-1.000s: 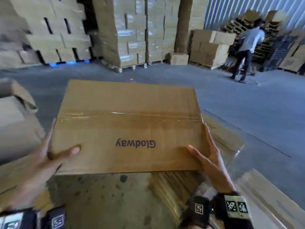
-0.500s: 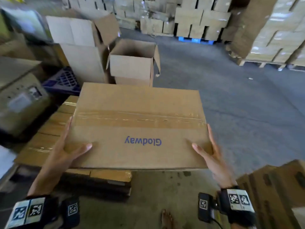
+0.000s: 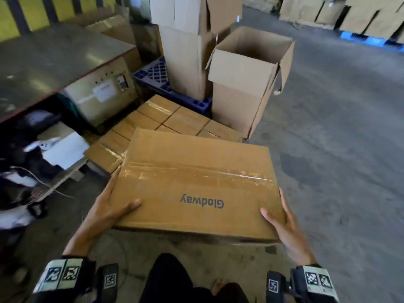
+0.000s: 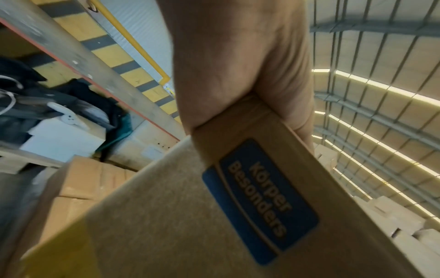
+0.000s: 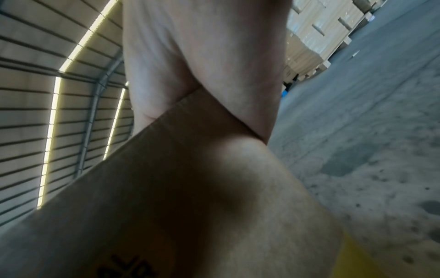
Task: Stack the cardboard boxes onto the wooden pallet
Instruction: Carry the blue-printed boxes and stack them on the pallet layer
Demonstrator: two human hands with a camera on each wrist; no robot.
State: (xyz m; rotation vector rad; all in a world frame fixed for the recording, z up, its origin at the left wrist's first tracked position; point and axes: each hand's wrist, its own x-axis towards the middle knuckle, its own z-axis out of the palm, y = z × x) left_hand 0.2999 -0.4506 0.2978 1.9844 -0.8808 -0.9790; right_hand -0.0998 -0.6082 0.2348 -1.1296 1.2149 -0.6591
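Observation:
I carry a taped cardboard box (image 3: 196,184) printed "Glodway", held level in front of me above the floor. My left hand (image 3: 111,206) grips its near left corner, thumb on top and fingers along the side. My right hand (image 3: 282,219) grips the near right corner the same way. The left wrist view shows the box (image 4: 190,216) wedged between thumb and palm (image 4: 238,65); in the right wrist view the box (image 5: 178,197) sits likewise in the hand (image 5: 202,56). Just beyond lies a low layer of sealed boxes (image 3: 175,119); the pallet under it is hidden.
An open empty carton (image 3: 247,77) stands right of the layer, with a taller carton (image 3: 183,51) and a blue plastic pallet (image 3: 157,79) behind. A metal table (image 3: 54,57) with clutter beneath is on the left. Concrete floor (image 3: 338,149) stretches right towards stacked boxes (image 3: 360,16).
I have turned left with the box held in both hands throughout. The low layer of boxes and the open carton have come into view and are now closer, straight ahead.

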